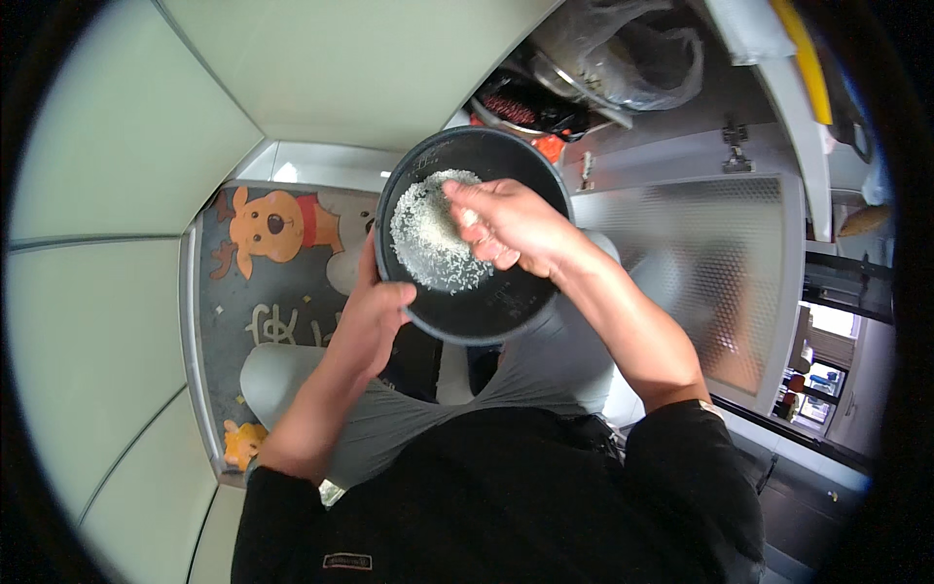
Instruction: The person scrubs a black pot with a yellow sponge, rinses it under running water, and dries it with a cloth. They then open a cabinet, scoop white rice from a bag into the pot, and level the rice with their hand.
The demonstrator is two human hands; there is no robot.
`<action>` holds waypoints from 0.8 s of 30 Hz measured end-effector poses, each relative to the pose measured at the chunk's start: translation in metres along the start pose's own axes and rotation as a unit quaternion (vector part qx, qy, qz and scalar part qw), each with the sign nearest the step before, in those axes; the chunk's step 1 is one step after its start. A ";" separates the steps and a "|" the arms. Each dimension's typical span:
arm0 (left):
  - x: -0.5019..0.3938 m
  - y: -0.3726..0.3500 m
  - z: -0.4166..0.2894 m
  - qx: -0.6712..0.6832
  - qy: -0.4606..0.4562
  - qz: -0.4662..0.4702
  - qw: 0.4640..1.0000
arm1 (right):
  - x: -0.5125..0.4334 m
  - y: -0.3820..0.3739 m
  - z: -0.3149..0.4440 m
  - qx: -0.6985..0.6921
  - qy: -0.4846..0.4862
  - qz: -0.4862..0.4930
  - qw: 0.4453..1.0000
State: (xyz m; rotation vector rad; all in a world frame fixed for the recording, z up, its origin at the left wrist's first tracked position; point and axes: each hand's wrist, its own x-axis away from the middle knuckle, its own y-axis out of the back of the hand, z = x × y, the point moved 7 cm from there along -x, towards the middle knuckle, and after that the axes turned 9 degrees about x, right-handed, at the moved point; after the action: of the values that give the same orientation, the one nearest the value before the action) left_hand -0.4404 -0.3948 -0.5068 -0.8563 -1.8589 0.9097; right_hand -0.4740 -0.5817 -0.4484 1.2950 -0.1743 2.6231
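Note:
My left hand (379,306) grips the near left rim of a dark inner pot of a rice cooker (474,321), its thumb over the edge and its fingers along the outer wall. Uncooked white rice (430,241) lies on the pot's bottom, mostly towards the left side. Inside the pot, just above the rice, my right hand (503,223) is curled, with the thumb against the bent fingers. Pale grains show between them; how much rice it holds is hidden. Faint level marks line the pot's inner wall.
An open lower cabinet (657,131) at the upper right holds a clear plastic bag (642,66) and a black bag of reddish beans (508,109). Its textured glass door (686,270) stands open at right. A grey cartoon mat (284,292) covers the floor; pale cabinet fronts (109,146) rise at left.

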 end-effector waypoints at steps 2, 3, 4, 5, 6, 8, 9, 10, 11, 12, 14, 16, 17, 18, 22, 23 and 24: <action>0.038 -0.008 -0.019 -0.061 -0.025 -0.055 0.996 | 0.012 -0.036 0.001 -0.040 0.004 0.040 0.998; 0.059 -0.015 -0.028 -0.078 -0.044 -0.068 0.994 | 0.022 -0.049 0.001 -0.055 -0.015 0.041 0.998; 0.085 -0.021 -0.035 -0.074 -0.044 -0.097 0.992 | 0.037 -0.061 0.009 -0.054 0.017 0.068 0.996; 0.113 -0.029 -0.040 -0.066 -0.042 -0.130 0.988 | 0.053 -0.071 0.016 -0.055 0.044 0.090 0.993; 0.137 -0.035 -0.044 -0.062 -0.037 -0.157 0.985 | 0.070 -0.081 0.021 -0.046 0.052 0.123 0.990; 0.176 -0.047 -0.047 -0.051 -0.031 -0.196 0.979 | 0.102 -0.098 0.032 -0.053 0.073 0.189 0.978; 0.190 -0.049 -0.047 -0.046 -0.029 -0.214 0.975 | 0.117 -0.105 0.040 -0.085 0.084 0.227 0.967; 0.202 -0.051 -0.045 -0.040 -0.025 -0.229 0.972 | 0.125 -0.107 0.041 -0.059 0.082 0.219 0.970; 0.211 -0.052 -0.043 -0.034 -0.022 -0.240 0.970 | 0.136 -0.113 0.049 -0.062 0.120 0.249 0.959; 0.217 -0.053 -0.042 -0.030 -0.023 -0.244 0.969 | 0.138 -0.112 0.046 -0.058 0.087 0.232 0.967; 0.225 -0.056 -0.040 -0.022 -0.024 -0.247 0.968 | 0.148 -0.116 0.049 -0.050 0.092 0.242 0.965; 0.230 -0.059 -0.038 -0.014 -0.027 -0.249 0.968 | 0.156 -0.119 0.052 -0.038 0.100 0.248 0.963; 0.232 -0.061 -0.038 -0.010 -0.028 -0.248 0.968 | 0.159 -0.120 0.053 -0.034 0.101 0.249 0.962; 0.233 -0.062 -0.037 -0.007 -0.025 -0.249 0.968 | 0.161 -0.120 0.053 -0.032 0.101 0.250 0.962; 0.238 -0.066 -0.034 0.011 -0.023 -0.245 0.969 | 0.170 -0.120 0.054 -0.015 0.107 0.253 0.962; 0.240 -0.067 -0.034 0.016 -0.023 -0.244 0.969 | 0.171 -0.121 0.054 -0.012 0.109 0.252 0.961; 0.242 -0.071 -0.035 0.018 -0.024 -0.242 0.970 | 0.175 -0.121 0.057 -0.011 0.115 0.253 0.961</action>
State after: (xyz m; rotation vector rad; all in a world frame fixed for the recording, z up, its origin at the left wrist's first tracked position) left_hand -0.5158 -0.2200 -0.3382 -0.3290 -1.9638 0.6549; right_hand -0.5049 -0.4512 -0.2733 1.0293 -0.5612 3.1553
